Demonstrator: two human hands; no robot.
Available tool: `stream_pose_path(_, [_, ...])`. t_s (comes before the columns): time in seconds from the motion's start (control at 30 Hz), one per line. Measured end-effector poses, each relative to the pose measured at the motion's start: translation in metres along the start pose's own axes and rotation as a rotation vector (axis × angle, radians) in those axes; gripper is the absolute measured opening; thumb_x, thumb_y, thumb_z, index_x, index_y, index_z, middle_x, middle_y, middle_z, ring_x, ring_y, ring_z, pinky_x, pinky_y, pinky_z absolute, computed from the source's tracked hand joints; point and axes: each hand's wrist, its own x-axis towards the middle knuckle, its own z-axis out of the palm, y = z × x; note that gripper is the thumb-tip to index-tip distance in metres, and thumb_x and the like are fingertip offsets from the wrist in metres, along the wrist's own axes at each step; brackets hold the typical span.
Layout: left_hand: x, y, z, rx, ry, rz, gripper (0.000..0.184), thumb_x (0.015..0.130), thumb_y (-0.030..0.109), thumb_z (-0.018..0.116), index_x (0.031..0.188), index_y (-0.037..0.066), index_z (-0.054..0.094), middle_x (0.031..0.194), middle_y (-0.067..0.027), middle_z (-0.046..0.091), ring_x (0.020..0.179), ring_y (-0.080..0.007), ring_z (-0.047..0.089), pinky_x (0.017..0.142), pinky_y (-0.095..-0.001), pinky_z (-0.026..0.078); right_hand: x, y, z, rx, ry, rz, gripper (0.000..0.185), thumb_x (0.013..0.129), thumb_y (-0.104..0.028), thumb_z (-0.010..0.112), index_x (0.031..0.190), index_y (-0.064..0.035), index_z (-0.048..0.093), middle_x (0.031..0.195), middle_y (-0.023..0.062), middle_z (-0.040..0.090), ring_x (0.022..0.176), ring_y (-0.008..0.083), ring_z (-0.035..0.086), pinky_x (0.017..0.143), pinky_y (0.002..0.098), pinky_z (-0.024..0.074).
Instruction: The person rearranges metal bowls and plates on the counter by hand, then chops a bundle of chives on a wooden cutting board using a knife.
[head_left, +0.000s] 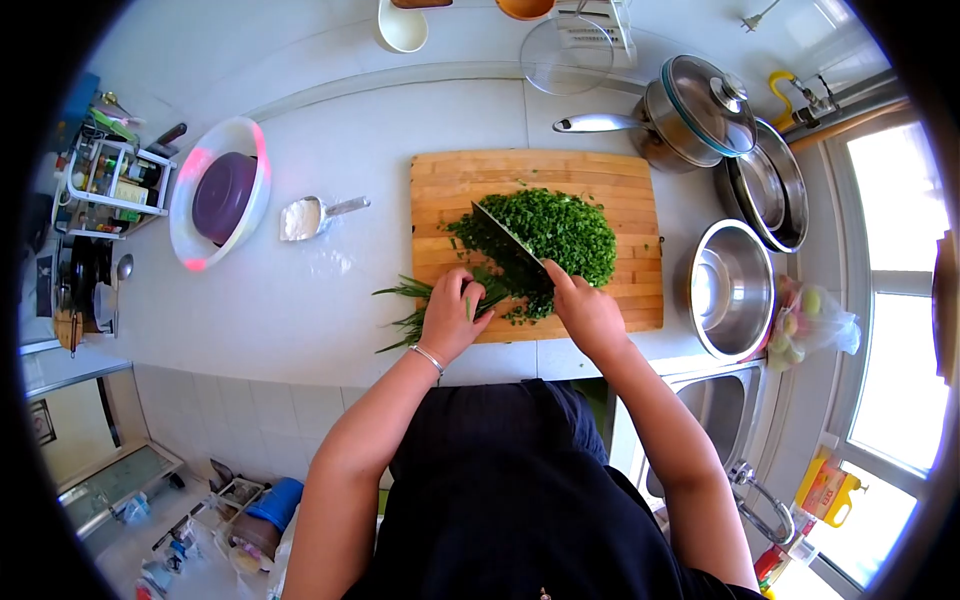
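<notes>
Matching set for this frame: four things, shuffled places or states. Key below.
1. Knife
2. Purple bowl
3. Scoop
4. Uncut green stalks

A. Under the left hand
B. Between basin and cutting board, holding white powder
C. In the right hand
D. Inside a white basin

Pairs: 1-C, 2-D, 3-B, 4-A

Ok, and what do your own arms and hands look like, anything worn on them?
The left hand wears no glove, but a slim silver-coloured bracelet circles its wrist. The right hand has neither glove nor bracelet. No sleeves cover the forearms; the top is black.
</notes>
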Motion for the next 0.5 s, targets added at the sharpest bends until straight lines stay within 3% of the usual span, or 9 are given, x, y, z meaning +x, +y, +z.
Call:
stream_pose_path(0.07, [0.001,0.002,0.001,0.056,0.005,-0.007,0.036,0.067,0.007,0.077,0.093,0.005,0.052,0.106,-0.0168,0.046,0.100,-0.0358,0.050,0.089,-0.0437,0.044,-0.001,0.003,0.002,0.011,0.073,-0.055,0.044,0.090,-0.013,0.052,0.133,-0.0205,0.047,0.078,0.0137,0.062,0.060,0.0352,0.063,0.053,0.0474,0.0522])
stream_pose_path(0.23, [0.010,-0.001,0.013,0.318,-0.057,0.005,0.040,0.069,0.007,0.075,0.100,0.003,0.050,0.107,-0.0203,0.047,0.103,-0.0379,0.051,0.089,-0.0450,0.045,-0.001,0.002,0.003,0.060,0.095,-0.060,0.043,0.090,-0.014,0.051,0.132,-0.0203,0.047,0.080,0.0146,0.063,0.061,0.0365,0.063,0.054,0.0482,0.0521])
stream_pose_path(0.3, [0.018,-0.001,0.014,0.390,-0.152,-0.025,0.009,0.086,0.004,0.048,0.095,0.003,0.050,0.097,-0.0209,0.052,0.088,-0.0347,0.053,0.078,-0.0429,0.048,-0.001,0.002,0.003,0.084,0.107,-0.058,0.043,0.090,-0.014,0.051,0.132,-0.0200,0.047,0.080,0.0148,0.063,0.062,0.0370,0.063,0.055,0.0485,0.0522])
stream_pose_path(0.43, [0.030,-0.014,0.008,0.363,-0.263,-0.012,0.007,0.087,0.003,0.046,0.094,0.003,0.047,0.095,-0.0210,0.055,0.083,-0.0357,0.055,0.074,-0.0434,0.049,-0.002,0.001,0.003,0.114,0.079,-0.034,0.044,0.090,-0.014,0.051,0.134,-0.0199,0.046,0.082,0.0154,0.063,0.065,0.0374,0.063,0.058,0.0490,0.0522])
stream_pose_path(0.5, [0.033,-0.019,0.001,0.265,-0.172,-0.001,0.017,0.083,0.005,0.055,0.095,0.004,0.043,0.091,-0.0210,0.056,0.082,-0.0392,0.057,0.073,-0.0453,0.048,-0.003,0.003,0.001,0.125,0.086,-0.027,0.045,0.090,-0.014,0.051,0.134,-0.0198,0.046,0.083,0.0157,0.063,0.067,0.0375,0.063,0.059,0.0492,0.0521])
